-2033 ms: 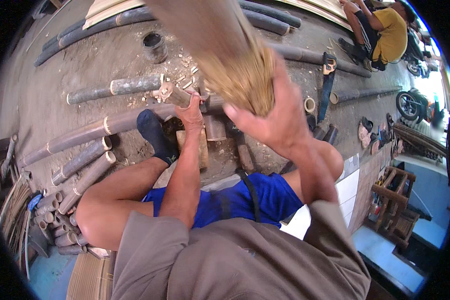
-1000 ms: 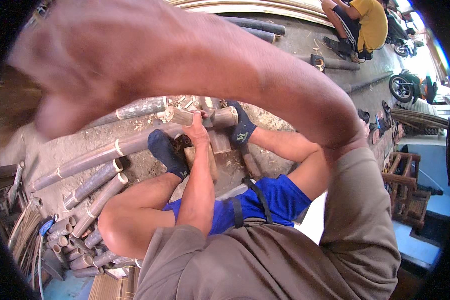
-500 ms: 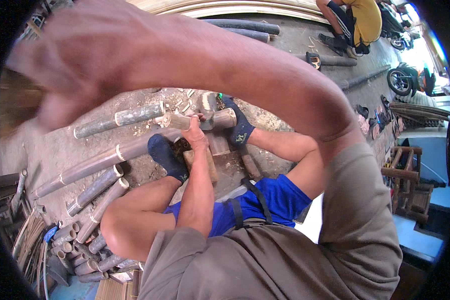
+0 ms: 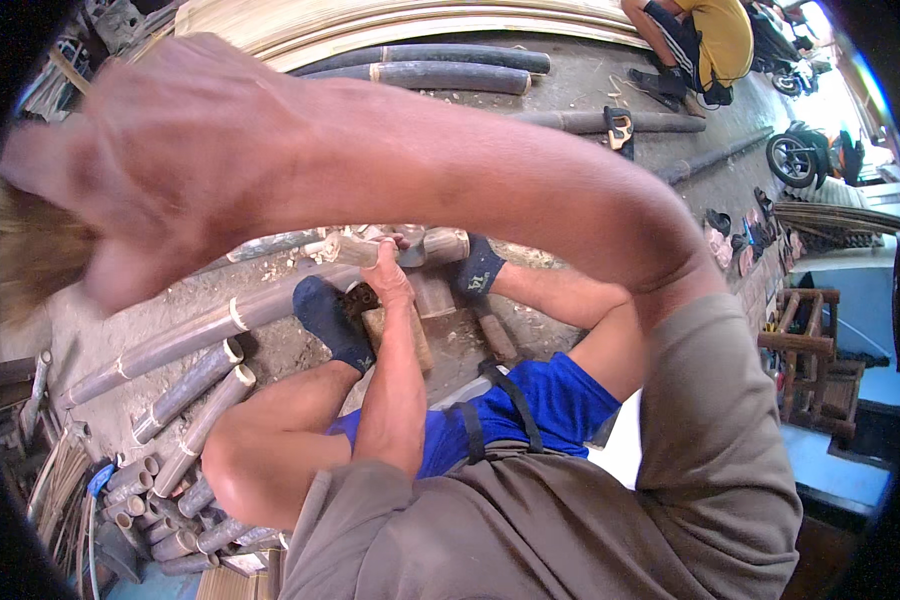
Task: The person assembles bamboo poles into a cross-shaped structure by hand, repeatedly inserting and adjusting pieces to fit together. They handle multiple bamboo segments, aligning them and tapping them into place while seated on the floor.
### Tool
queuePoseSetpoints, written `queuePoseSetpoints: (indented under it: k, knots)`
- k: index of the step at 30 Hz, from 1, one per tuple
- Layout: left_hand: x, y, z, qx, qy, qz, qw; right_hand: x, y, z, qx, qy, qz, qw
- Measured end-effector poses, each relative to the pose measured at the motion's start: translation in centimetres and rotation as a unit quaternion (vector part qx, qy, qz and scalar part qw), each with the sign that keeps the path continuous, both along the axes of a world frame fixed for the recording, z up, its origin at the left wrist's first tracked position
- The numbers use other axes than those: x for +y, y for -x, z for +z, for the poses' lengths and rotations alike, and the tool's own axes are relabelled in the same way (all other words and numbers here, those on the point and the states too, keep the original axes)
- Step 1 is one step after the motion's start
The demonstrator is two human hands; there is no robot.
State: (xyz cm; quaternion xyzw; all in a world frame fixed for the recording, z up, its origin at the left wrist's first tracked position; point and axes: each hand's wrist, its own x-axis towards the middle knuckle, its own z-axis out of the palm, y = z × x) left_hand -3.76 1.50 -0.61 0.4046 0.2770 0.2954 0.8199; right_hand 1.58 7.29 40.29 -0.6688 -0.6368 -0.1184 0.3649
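Note:
Between my feet, my left hand is closed around a short pale bamboo piece. A grey metal part, perhaps a blade, shows right beside its fingers, against the bamboo. Under and beside it stand a wooden block and a brown wooden handle-like piece. My right arm reaches up and across the view. Up at the left, my right hand grips a brown wooden block-like tool, blurred and partly cut off by the rim; its grip is hidden by the hand.
Long dark bamboo poles lie on the left, above a heap of short bamboo tubes. A handsaw rests by a pole farther off. Another person in yellow crouches at the upper right. A bamboo stool-like frame stands at right.
My right hand and the wooden tool have come down a little. The left hand keeps its hold on the bamboo piece, nearly in place. The view has tilted slightly.

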Motion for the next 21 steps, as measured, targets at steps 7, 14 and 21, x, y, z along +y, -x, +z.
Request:
queuePoseSetpoints:
  k: [7, 14, 21]
  knots:
    - [0.6, 0.0, -2.6, -0.003, -0.039, 0.031, 0.999, -9.5, -4.4, -12.3, -0.120, 0.501, -0.037, 0.857]
    - [2.7, 0.3, -4.8, 0.015, -0.003, -0.061, 0.998, 0.4, -0.4, -0.7, 0.019, -0.003, -0.017, 1.000]
    - [2.0, -1.0, -8.5, 0.056, -0.197, 0.069, 0.976, -8.6, -3.9, -13.7, -0.123, 0.483, 0.029, 0.867]
